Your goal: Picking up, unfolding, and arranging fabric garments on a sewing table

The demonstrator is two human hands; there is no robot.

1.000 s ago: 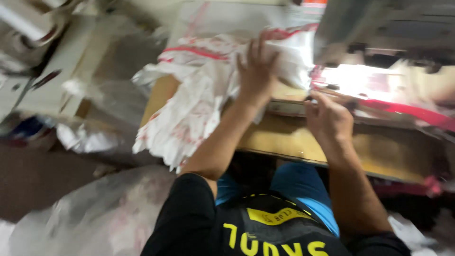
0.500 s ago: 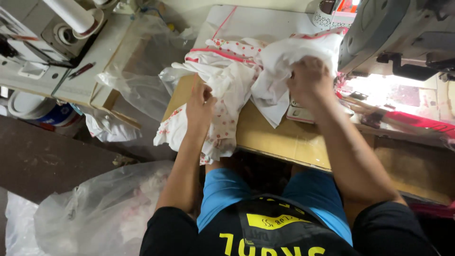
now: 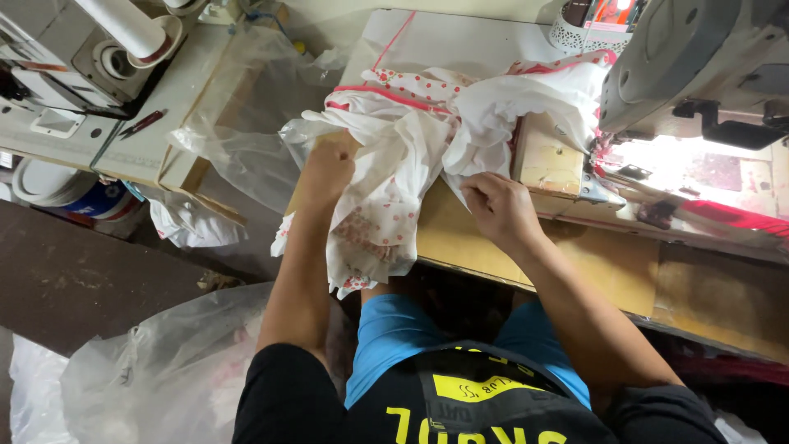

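Note:
A heap of white fabric with red dots and red trim [image 3: 411,140] lies on a wooden sewing table [image 3: 608,271] and hangs over its front edge. My left hand [image 3: 329,164] grips the fabric at the heap's left side, fingers closed in the folds. My right hand [image 3: 497,205] pinches the cloth's lower right edge, close to the table top. A grey sewing machine [image 3: 699,66] stands at the right, with a lit area under its head.
A clear plastic bag with cloth inside [image 3: 164,370] sits on the floor at lower left. More clear plastic [image 3: 246,123] drapes beside the table. Another machine with a white tube [image 3: 90,49] stands at upper left, above a bucket [image 3: 57,189]. A small white basket [image 3: 575,33] sits at the table's back.
My right hand has dropped from the top of the heap to its lower right edge. My left hand has stayed on the fabric's left side, and the view has shifted slightly.

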